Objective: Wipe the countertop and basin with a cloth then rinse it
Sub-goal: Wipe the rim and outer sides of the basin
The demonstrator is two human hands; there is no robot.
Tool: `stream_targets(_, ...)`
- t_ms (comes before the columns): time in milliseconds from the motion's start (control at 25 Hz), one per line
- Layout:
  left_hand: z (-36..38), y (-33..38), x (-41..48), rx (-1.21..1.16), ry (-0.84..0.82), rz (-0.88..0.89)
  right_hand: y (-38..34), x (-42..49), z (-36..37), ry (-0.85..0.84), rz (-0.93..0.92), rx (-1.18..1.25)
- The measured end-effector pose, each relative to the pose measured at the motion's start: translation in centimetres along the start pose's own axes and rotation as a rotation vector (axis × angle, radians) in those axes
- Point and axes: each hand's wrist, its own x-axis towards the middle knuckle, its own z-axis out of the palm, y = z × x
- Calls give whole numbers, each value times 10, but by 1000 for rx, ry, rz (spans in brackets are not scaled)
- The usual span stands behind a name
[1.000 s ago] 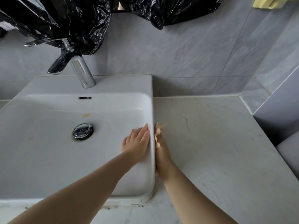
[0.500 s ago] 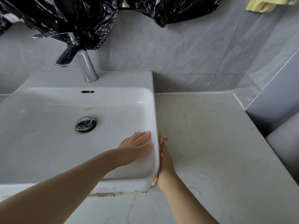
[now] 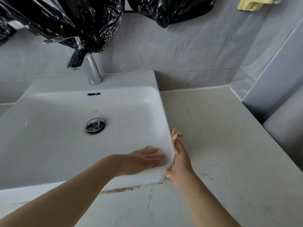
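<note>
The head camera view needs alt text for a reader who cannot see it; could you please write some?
Two bare hands flank the right wall of a white basin: the left hand flat inside, the right hand outside on the pale countertop. No cloth is visible. A chrome faucet stands behind, under black plastic bags.

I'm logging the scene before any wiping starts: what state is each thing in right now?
faucet: no water running, black plastic draped over its top
drain stopper: looks shut
basin: no standing water, small yellowish stain
countertop: bare, faint marks
left hand: flat, inside basin wall
right hand: flat, outside basin wall
</note>
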Motion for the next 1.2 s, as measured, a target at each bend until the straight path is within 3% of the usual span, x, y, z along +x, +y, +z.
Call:
stream_targets(80, 0, 4, -7, -70, 3, 0, 12, -10, 2, 80, -25, 15)
stream_targets(240, 1, 1, -23, -216, -33, 37, -11, -6, 8, 73, -25, 145)
stream_targets(400, 5, -5, -37, -18, 166, 64, 40, -15, 20, 150, -308, 256)
stream_targets(520, 5, -8, -43, -56, 241, 64, 59, -18, 33, 296, -480, 331)
stream_targets(600, 3, -20, -55, -104, 245, 66, 39, -8, 28, 328, -466, 363)
stream_targets(680, 3, -32, -68, -82, 269, 59, 21, -14, 26, 236, -428, 406)
stream_targets(920, 14, -32, -71, 224, 480, 19, 86, -30, 51, 405, -509, 258)
stream_targets(1040, 18, -33, -70, 327, 536, 82, 57, -20, 40, 309, -463, 333)
stream_targets(1200, 21, -34, -65, 416, 599, 144, 44, -18, 37, 415, -427, 209)
